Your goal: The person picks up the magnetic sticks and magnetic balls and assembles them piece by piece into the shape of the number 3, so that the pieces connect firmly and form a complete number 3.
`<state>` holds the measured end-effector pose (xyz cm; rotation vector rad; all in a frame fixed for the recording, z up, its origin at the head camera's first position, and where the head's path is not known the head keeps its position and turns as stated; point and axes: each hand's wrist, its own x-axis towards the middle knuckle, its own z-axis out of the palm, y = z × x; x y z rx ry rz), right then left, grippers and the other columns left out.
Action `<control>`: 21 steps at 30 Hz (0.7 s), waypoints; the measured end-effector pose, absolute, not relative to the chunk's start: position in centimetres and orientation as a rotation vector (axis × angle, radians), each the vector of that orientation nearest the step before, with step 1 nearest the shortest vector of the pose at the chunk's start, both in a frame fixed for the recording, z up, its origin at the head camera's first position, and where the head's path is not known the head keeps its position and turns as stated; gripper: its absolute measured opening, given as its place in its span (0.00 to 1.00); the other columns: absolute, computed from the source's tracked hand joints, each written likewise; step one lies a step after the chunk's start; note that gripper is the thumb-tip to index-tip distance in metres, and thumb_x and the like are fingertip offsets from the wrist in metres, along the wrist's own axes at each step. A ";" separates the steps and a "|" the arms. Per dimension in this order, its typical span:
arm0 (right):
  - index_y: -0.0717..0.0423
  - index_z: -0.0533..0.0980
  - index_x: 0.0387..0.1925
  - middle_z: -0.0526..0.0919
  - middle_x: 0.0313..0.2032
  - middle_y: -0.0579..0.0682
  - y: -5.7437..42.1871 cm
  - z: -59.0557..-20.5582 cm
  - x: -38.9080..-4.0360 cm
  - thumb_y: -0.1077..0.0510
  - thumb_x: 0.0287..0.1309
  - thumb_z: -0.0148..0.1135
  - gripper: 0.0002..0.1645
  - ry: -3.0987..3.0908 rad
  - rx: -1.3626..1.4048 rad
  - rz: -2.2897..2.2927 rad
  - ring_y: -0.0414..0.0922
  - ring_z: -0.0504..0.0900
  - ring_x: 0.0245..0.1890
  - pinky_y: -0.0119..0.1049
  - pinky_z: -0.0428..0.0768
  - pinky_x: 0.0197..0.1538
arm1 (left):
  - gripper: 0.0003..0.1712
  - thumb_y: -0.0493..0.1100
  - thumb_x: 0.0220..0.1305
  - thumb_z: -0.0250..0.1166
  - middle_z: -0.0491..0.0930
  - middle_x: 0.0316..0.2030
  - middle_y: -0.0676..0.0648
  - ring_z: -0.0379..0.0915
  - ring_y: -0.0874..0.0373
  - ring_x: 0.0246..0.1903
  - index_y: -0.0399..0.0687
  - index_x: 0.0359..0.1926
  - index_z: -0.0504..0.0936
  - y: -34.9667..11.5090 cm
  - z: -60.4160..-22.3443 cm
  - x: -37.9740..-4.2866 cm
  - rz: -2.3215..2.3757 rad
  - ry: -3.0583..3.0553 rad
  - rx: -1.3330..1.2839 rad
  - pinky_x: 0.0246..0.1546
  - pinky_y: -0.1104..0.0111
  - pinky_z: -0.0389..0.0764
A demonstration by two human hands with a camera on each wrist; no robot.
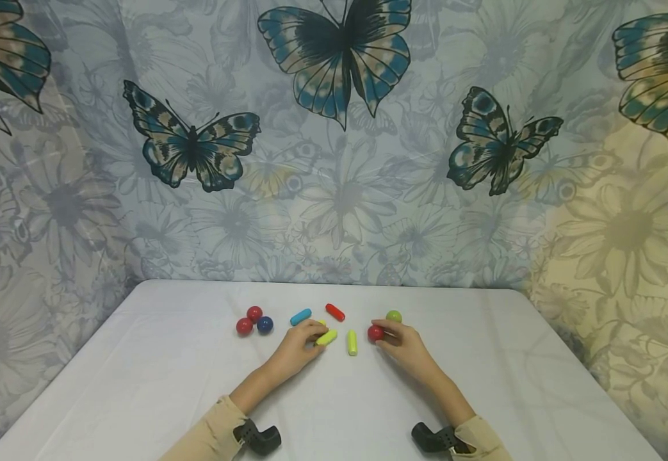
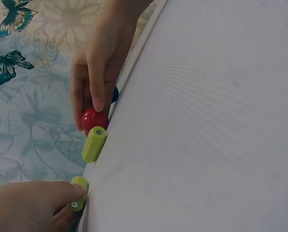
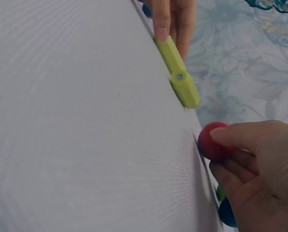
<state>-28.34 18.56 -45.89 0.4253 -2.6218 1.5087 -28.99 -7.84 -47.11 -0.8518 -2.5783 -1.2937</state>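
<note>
My left hand (image 1: 301,341) pinches a short yellow-green faceted stick (image 1: 326,337) between thumb and fingers, low over the white table. A second yellow-green stick (image 1: 352,342) lies between the two hands, with a small hole in its end (image 3: 180,76). My right hand (image 1: 405,344) holds a shiny red ball (image 1: 376,333) by thumb and fingertips. Just behind that hand sits a green ball (image 1: 394,315). In the right wrist view a blue ball (image 3: 227,212) shows below the right hand, partly hidden by it. A yellow piece (image 1: 322,322) peeks out behind the left fingers.
A blue stick (image 1: 301,316) and a red stick (image 1: 335,312) lie beyond the left hand. Farther left, two red balls (image 1: 244,327) and a dark blue ball (image 1: 265,325) are grouped together. The white table (image 1: 334,410) ends at a butterfly-patterned cloth wall (image 1: 345,218).
</note>
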 end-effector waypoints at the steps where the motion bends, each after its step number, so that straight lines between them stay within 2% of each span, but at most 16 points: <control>1: 0.66 0.75 0.57 0.78 0.58 0.65 18.6 -45.9 -28.3 0.74 0.54 0.62 0.26 -2.621 0.429 1.511 0.60 0.75 0.63 0.38 0.79 0.59 | 0.20 0.29 0.58 0.66 0.78 0.51 0.39 0.80 0.47 0.52 0.32 0.53 0.79 -7.8 -47.1 -29.0 -1.289 -2.579 -0.847 0.53 0.68 0.82; 7: 0.66 0.76 0.55 0.79 0.56 0.65 18.7 -45.9 -28.2 0.74 0.53 0.63 0.25 -2.604 0.460 1.534 0.60 0.77 0.60 0.39 0.80 0.58 | 0.19 0.27 0.57 0.66 0.79 0.51 0.41 0.79 0.48 0.54 0.34 0.51 0.81 -7.8 -47.2 -29.1 -1.267 -2.565 -0.826 0.55 0.66 0.81; 13: 0.66 0.76 0.54 0.80 0.55 0.64 18.7 -46.0 -28.3 0.73 0.54 0.64 0.24 -2.597 0.488 1.554 0.59 0.79 0.59 0.36 0.81 0.56 | 0.18 0.28 0.57 0.67 0.80 0.50 0.43 0.80 0.50 0.51 0.38 0.50 0.82 -7.8 -47.3 -29.1 -1.257 -2.563 -0.805 0.53 0.65 0.82; 21: 0.67 0.76 0.54 0.80 0.54 0.65 18.8 -46.2 -28.3 0.72 0.55 0.64 0.23 -2.580 0.532 1.569 0.60 0.79 0.57 0.36 0.82 0.55 | 0.16 0.31 0.55 0.69 0.81 0.48 0.47 0.81 0.54 0.47 0.45 0.46 0.83 -8.0 -47.3 -29.2 -1.318 -2.596 -0.792 0.49 0.70 0.82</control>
